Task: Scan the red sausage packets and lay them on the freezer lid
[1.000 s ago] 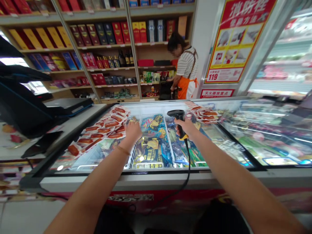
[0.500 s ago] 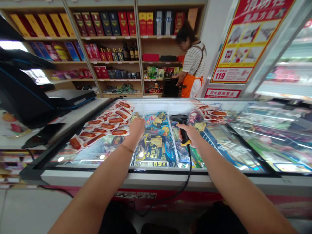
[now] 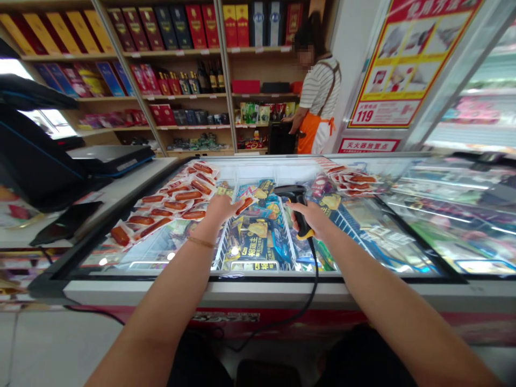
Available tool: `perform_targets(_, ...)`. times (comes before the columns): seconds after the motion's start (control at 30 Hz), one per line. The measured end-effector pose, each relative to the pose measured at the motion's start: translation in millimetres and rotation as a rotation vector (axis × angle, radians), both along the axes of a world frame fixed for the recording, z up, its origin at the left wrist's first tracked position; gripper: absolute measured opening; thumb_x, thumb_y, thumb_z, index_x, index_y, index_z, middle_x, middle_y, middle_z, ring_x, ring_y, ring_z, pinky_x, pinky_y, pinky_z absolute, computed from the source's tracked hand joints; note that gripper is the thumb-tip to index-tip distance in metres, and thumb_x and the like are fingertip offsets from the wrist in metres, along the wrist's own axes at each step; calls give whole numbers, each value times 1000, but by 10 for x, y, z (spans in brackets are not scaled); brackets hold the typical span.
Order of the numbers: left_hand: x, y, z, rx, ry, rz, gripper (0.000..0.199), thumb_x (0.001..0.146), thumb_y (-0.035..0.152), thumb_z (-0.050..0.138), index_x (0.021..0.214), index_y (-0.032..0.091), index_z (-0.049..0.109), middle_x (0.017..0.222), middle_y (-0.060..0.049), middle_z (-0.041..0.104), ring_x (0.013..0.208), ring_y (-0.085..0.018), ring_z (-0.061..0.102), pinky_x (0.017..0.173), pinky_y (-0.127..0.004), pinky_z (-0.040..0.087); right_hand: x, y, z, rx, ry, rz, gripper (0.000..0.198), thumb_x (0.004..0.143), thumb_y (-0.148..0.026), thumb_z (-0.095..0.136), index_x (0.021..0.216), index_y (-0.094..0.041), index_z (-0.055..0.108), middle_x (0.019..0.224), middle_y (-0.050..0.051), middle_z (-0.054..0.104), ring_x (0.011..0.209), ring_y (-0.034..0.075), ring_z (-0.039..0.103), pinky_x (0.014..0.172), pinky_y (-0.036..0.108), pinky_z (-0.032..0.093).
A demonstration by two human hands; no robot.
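Observation:
My left hand [image 3: 220, 209] is closed on a small clear packet with a reddish-brown sausage [image 3: 244, 205], held above the freezer's glass top. Wrapped around the handle of a black and yellow barcode scanner [image 3: 301, 212] is my right hand [image 3: 316, 219]; the scanner's head points left, toward the packet. Many more packed sausages [image 3: 175, 205] lie spread on the glass to the left of my left hand. A smaller pile of packed sausages [image 3: 355, 180] rests on the glass to the right, beyond the scanner.
Under the glass of the chest freezer [image 3: 141, 290] are wire baskets with bagged goods [image 3: 253, 242]. The scanner's cable [image 3: 312, 290] hangs over the front edge. A scale [image 3: 113, 158] stands on the left counter. Behind the freezer, a person in an orange apron [image 3: 309, 131] stands near shelves.
My left hand has turned and shifted slightly left, bringing the sausage packet into sight. The scanner has moved a little left with my right hand. The view has tilted slightly down.

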State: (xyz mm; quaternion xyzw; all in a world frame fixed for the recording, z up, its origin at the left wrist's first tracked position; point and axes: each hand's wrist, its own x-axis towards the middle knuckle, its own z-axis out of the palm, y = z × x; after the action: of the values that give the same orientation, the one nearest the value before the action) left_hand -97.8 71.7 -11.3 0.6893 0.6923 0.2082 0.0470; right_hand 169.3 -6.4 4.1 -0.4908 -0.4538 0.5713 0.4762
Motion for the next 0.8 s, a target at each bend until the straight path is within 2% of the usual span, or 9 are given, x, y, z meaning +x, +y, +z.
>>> perform_targets(0.07,-13,-55,38,-62,0,-52,46,70,62,64,77,17,71,74,-11,71,80,-27,66,73,-32,46,-7,1,-12,5,-1,5,16,80,-26,65,77,-18,52,50,-2,56,34,12,50,34,23,41)
perform_targets(0.13,3,-118,83,-97,-15,-98,40,68,57,68,74,18,70,67,-9,68,73,-25,65,67,-30,45,-10,4,-23,5,-4,7,16,80,-27,65,79,-18,52,48,-3,55,33,12,50,34,23,41)
perform_targets(0.27,47,-153,93,-13,-91,-95,34,67,47,72,84,17,69,74,-7,70,76,-25,66,68,-30,46,-17,2,-45,1,-18,23,19,78,-29,67,79,-18,52,48,-3,54,33,12,50,32,23,39)
perform_targets(0.33,53,-106,40,20,-221,-84,33,69,43,72,90,17,70,78,-7,71,79,-25,67,70,-30,48,-21,-7,-58,10,-31,44,22,77,-32,69,78,-19,52,50,-3,55,34,13,51,32,23,39)
perform_targets(0.47,59,17,-109,-83,-650,-140,26,74,38,66,90,18,73,71,-5,71,73,-20,68,68,-29,52,-42,-34,-79,51,-47,93,25,76,-36,70,76,-20,50,51,-3,55,35,13,52,33,24,40)
perform_targets(0.57,78,62,-184,-112,-920,-146,23,73,33,69,89,17,75,70,-3,70,72,-18,67,72,-31,55,-71,-61,-85,77,-54,117,27,74,-37,71,77,-21,50,51,-4,56,36,13,52,35,24,41)
perform_targets(0.8,141,74,-191,-48,-1168,-149,38,71,34,74,104,15,74,81,-3,71,86,-20,67,77,-35,58,-153,-169,-81,151,-103,201,27,76,-38,68,84,-21,48,53,-5,57,36,11,52,36,23,43)
